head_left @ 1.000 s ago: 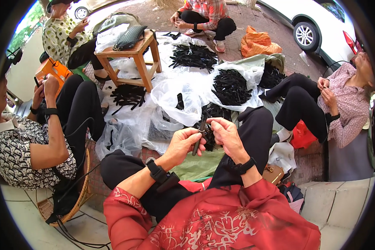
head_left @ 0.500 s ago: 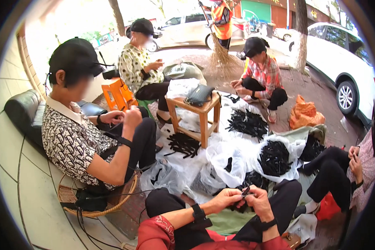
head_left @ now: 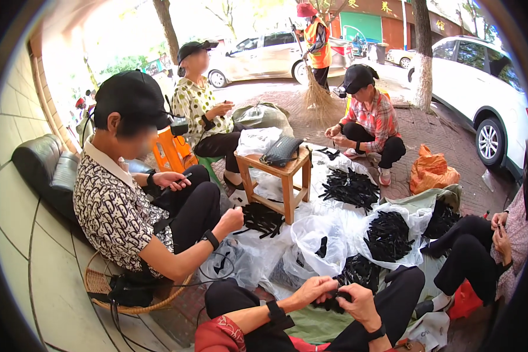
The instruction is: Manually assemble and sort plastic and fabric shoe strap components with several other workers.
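Above my lap, my left hand [head_left: 317, 289] and my right hand [head_left: 359, 301] are close together, both with fingers pinched. A small black strip [head_left: 338, 293] is between their fingertips; its exact kind is too small to make out. Just beyond my hands lies a heap of similar black strips [head_left: 358, 271], partly behind my fingers. Farther off, an open white plastic bag [head_left: 418, 218] holds many more dark strips. Nearer the middle, a translucent plastic bag [head_left: 311, 233] stands with a few dark pieces showing.
A wooden stool [head_left: 283, 157] carries a black quilted pouch [head_left: 280, 152]. Black strips [head_left: 351, 188] lie piled on the white sheet. Several people sit around it, one beside me on a wicker chair [head_left: 146, 306]. An orange bag [head_left: 433, 169] lies at the right; a person with a broom [head_left: 321, 97] stands behind.
My fingertips have drawn slightly apart and moved lower, the strip still between them. The person at my left has lowered one hand toward the strips by the stool.
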`<state>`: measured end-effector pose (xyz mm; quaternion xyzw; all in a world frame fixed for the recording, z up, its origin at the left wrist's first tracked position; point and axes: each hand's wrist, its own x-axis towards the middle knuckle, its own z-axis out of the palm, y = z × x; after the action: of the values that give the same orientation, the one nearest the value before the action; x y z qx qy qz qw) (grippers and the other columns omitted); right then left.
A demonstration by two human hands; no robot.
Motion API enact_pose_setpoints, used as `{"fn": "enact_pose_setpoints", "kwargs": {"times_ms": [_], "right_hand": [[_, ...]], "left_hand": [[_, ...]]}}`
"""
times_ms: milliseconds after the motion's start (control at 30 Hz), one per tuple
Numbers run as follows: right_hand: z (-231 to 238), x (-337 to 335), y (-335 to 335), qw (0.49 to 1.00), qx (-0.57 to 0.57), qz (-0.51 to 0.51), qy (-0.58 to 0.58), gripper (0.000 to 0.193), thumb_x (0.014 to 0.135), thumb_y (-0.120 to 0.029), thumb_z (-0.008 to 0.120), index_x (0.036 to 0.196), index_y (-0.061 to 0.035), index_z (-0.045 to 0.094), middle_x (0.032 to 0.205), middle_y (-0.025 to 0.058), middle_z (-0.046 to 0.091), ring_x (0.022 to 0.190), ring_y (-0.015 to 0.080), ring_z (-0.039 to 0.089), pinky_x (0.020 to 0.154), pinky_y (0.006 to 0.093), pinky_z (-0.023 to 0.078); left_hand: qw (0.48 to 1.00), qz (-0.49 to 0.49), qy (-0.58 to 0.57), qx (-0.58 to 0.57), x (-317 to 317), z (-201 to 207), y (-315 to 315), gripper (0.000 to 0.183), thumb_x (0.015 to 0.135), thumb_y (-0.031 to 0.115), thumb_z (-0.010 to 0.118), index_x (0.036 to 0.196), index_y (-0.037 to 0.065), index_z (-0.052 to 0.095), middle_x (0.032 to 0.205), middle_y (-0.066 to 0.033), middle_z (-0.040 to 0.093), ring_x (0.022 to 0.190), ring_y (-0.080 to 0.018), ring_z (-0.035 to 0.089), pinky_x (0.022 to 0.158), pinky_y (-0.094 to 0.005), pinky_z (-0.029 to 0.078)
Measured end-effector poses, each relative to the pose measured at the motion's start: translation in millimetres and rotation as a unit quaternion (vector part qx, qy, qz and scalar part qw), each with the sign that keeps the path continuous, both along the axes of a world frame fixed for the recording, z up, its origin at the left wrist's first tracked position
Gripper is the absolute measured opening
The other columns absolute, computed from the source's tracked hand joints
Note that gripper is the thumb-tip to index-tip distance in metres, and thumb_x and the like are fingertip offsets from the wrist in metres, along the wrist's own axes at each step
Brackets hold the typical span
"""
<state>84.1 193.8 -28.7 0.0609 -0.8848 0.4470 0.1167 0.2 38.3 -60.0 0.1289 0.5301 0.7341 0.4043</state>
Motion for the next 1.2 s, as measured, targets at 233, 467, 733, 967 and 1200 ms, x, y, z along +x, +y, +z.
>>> {"fn": "enact_pose_setpoints", "kwargs": {"times_ms": [233, 467, 733, 967, 1200], "right_hand": [[-7, 6, -3, 0.999, -0.01, 0.036, 0.01, 0.022, 0.061, -0.009, 0.065, 0.082, -0.0042, 0.058, 0.072, 0.0097, 0.057, 0.064, 0.0246, 0.057, 0.056, 0.03, 0.046], [-5, 9, -1, 0.998, -0.022, 0.053, 0.029, 0.021, 0.061, -0.011, 0.065, 0.081, -0.0043, 0.06, 0.066, 0.0078, 0.056, 0.052, 0.0164, 0.053, 0.047, 0.0254, 0.042], [16, 15, -4, 0.997, -0.057, 0.043, -0.028, 0.021, 0.061, -0.013, 0.066, 0.079, -0.0035, 0.059, 0.056, 0.0048, 0.052, 0.044, 0.0087, 0.045, 0.041, 0.0218, 0.036], [25, 18, 0, 0.979, -0.161, 0.061, -0.114, 0.018, 0.064, -0.01, 0.067, 0.078, -0.0033, 0.058, 0.05, -0.0008, 0.046, 0.044, 0.0032, 0.039, 0.04, 0.0202, 0.031], [15, 16, 6, 0.969, -0.195, 0.085, -0.127, 0.017, 0.066, -0.006, 0.066, 0.081, -0.0015, 0.058, 0.055, -0.0009, 0.05, 0.049, 0.0021, 0.042, 0.043, 0.0183, 0.033]], "left_hand": [[0.989, -0.11, 0.039, -0.097, 2, 1, -4, 0.021, 0.076, 0.026, 0.062, 0.071, 0.008, 0.051, 0.056, 0.0024, 0.051, 0.044, -0.0032, 0.043, 0.038, -0.0168, 0.031], [0.964, -0.215, -0.025, -0.157, -3, 10, -5, 0.017, 0.076, 0.022, 0.061, 0.071, 0.006, 0.055, 0.052, 0.0032, 0.048, 0.038, -0.0026, 0.04, 0.034, -0.0162, 0.03], [0.969, -0.225, -0.056, -0.089, 5, 9, -6, 0.016, 0.077, 0.023, 0.06, 0.08, 0.007, 0.058, 0.051, 0.0036, 0.048, 0.038, -0.0022, 0.041, 0.033, -0.0159, 0.031], [0.97, -0.217, -0.102, -0.033, 13, 8, -7, 0.016, 0.079, 0.021, 0.058, 0.082, 0.005, 0.057, 0.051, 0.003, 0.049, 0.039, -0.0026, 0.042, 0.034, -0.0165, 0.033], [0.971, -0.195, -0.137, 0.02, 17, 12, -8, 0.016, 0.08, 0.021, 0.056, 0.083, 0.005, 0.056, 0.051, 0.0022, 0.049, 0.039, -0.0041, 0.041, 0.035, -0.0172, 0.033]]}}
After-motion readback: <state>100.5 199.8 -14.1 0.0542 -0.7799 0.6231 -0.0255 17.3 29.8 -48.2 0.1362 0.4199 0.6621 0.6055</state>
